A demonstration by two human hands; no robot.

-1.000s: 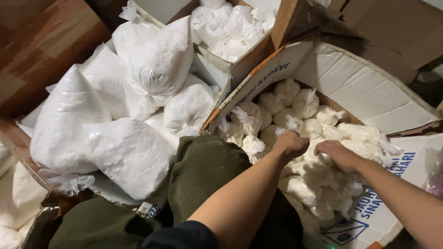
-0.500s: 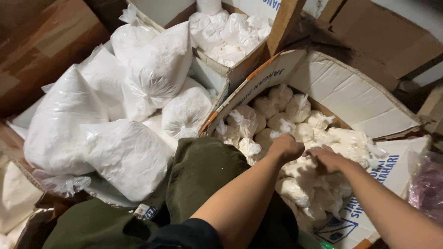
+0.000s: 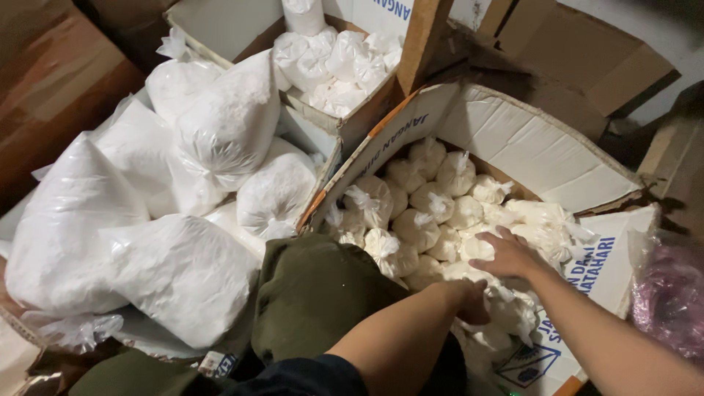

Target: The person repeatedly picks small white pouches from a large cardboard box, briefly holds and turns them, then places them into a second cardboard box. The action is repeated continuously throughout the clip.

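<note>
Head view: both hands reach into a cardboard box of small knotted powder bags. Left hand curls over one; right hand rests spread, fingers loose. The bags look soft, light and shifting, best pinched at the knot.

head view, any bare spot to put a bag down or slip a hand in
Little bare room. The white inner flap of the near box, behind the small bags, is free. Both hands sit among those bags. Left, the big bags are heaped tight; the far box is full.
</note>
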